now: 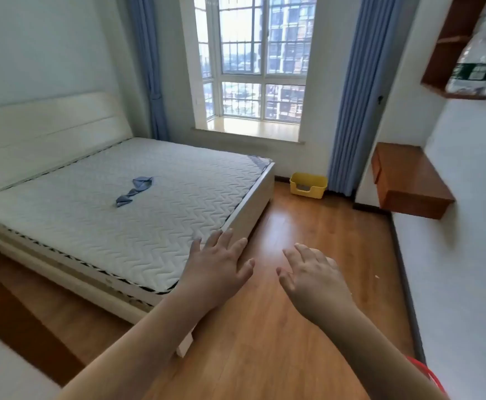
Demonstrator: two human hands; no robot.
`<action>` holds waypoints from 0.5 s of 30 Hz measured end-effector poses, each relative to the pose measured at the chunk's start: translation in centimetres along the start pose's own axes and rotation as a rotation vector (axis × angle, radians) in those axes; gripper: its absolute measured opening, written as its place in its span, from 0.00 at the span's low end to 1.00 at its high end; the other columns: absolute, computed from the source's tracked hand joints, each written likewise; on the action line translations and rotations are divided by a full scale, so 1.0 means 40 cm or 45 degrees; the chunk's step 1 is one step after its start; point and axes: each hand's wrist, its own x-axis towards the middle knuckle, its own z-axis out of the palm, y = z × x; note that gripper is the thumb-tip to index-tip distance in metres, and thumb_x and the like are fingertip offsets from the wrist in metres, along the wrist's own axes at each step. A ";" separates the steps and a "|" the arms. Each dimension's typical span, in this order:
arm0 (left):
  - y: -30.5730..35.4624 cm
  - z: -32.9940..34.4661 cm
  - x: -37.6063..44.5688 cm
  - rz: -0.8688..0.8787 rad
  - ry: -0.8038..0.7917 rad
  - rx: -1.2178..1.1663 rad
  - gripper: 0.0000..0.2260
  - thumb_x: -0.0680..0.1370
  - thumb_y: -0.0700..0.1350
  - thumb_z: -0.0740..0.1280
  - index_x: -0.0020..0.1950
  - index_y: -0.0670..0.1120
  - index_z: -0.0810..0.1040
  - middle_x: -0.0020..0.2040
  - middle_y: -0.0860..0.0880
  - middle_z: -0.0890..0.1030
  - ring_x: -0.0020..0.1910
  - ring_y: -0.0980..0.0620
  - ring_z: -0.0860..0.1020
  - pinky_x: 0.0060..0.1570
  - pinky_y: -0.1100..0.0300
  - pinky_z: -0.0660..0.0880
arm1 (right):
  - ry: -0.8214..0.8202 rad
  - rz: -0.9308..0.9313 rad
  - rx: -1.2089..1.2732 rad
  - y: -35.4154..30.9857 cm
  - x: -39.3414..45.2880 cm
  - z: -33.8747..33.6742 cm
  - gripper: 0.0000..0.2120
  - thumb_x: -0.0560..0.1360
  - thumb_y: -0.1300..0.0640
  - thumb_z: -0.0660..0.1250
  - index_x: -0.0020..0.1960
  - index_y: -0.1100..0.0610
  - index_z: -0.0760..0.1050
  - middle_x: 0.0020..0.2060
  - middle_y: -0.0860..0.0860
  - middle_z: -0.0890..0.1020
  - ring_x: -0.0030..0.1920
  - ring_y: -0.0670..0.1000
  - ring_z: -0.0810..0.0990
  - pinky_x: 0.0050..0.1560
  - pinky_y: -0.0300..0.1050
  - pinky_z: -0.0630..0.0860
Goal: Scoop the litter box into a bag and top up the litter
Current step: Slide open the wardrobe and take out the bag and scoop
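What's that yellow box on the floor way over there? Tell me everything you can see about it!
The yellow box looks like plastic, with tall walls and a lower cut-out at the front. It stands upright on the wooden floor by the wall under the window, between the bed's far corner and the blue curtain. Something greyish shows inside; it is too far to tell more. Neither hand touches it.

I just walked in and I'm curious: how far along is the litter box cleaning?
Nothing looks done yet. The yellow litter box sits untouched on the floor by the far wall, under the window beside the blue curtain. In hand: nothing; the left hand and right hand are both open and empty, stretched out in front. No scoop or bag is visible. Still left: scooping, bagging and topping up the litter.
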 end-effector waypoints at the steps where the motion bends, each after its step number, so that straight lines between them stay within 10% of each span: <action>1: -0.022 0.007 0.010 -0.015 -0.004 0.020 0.28 0.80 0.64 0.45 0.78 0.56 0.56 0.80 0.50 0.53 0.79 0.50 0.48 0.75 0.43 0.47 | -0.001 -0.031 0.013 -0.012 0.026 0.011 0.27 0.81 0.40 0.46 0.78 0.48 0.52 0.76 0.49 0.59 0.75 0.51 0.56 0.73 0.49 0.54; 15: -0.483 0.081 0.147 -0.331 0.024 0.005 0.28 0.81 0.62 0.49 0.79 0.54 0.50 0.79 0.50 0.56 0.78 0.50 0.53 0.75 0.48 0.51 | 0.025 -0.388 -0.051 -0.379 0.419 0.139 0.28 0.81 0.41 0.48 0.78 0.50 0.51 0.76 0.49 0.60 0.75 0.51 0.55 0.74 0.50 0.52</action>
